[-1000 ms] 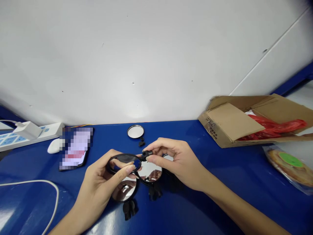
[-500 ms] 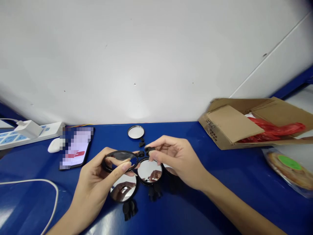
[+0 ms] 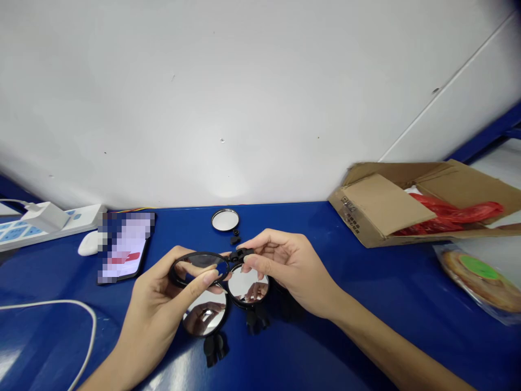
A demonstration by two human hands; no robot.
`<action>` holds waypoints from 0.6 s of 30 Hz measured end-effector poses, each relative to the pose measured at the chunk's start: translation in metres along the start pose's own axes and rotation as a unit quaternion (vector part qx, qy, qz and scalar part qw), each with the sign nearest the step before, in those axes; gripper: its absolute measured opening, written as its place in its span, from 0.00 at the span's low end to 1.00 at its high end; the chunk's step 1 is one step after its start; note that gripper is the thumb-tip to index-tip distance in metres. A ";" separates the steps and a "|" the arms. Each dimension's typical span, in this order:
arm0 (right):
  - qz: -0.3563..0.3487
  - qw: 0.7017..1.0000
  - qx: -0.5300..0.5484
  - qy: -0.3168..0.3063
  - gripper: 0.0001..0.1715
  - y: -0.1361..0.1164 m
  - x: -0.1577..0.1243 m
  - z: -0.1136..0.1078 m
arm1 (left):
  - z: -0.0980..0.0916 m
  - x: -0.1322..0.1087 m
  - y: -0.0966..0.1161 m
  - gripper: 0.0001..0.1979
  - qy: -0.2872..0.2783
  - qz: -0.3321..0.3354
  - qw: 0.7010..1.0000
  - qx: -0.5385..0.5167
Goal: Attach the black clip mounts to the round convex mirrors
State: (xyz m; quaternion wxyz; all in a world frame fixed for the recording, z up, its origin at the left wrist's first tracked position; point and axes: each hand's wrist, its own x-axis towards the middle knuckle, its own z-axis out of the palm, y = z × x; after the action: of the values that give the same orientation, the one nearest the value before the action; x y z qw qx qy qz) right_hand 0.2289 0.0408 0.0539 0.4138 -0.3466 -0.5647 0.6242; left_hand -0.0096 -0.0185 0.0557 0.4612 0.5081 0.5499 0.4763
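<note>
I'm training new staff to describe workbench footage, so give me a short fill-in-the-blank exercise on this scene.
The round mirror in the left hand has a ____ rim.
The small black fitting at that mirror's edge is pinched by the ____ hand.
The open cardboard box holds a ____ plastic bag.
Another round mirror lies beyond the hands on the ____ tabletop.

Missing words: black; right; red; blue.

Bright even light, glare on blue desktop [image 3: 175,374], edges warped.
</note>
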 end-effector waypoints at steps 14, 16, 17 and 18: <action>0.040 0.997 0.051 -0.043 0.14 0.000 -0.002 -0.003 | 0.002 -0.010 -0.004 0.17 0.032 0.007 0.998 0.055; 0.041 0.997 0.053 -0.047 0.14 0.001 -0.002 -0.003 | 0.003 -0.011 -0.003 0.18 0.026 -0.002 0.999 0.048; 0.042 0.996 0.055 -0.049 0.14 0.001 -0.002 -0.003 | 0.003 -0.011 -0.002 0.18 0.021 -0.008 0.999 0.040; 0.044 0.996 0.057 -0.050 0.14 0.002 -0.002 -0.003 | 0.003 -0.011 -0.002 0.18 0.017 -0.015 0.999 0.032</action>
State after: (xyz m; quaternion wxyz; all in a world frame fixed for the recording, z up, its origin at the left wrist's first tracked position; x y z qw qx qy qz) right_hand 0.2328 0.0400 0.0519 0.3763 -0.3157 -0.5324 0.6894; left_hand -0.0063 -0.0294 0.0536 0.4420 0.5061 0.5800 0.4605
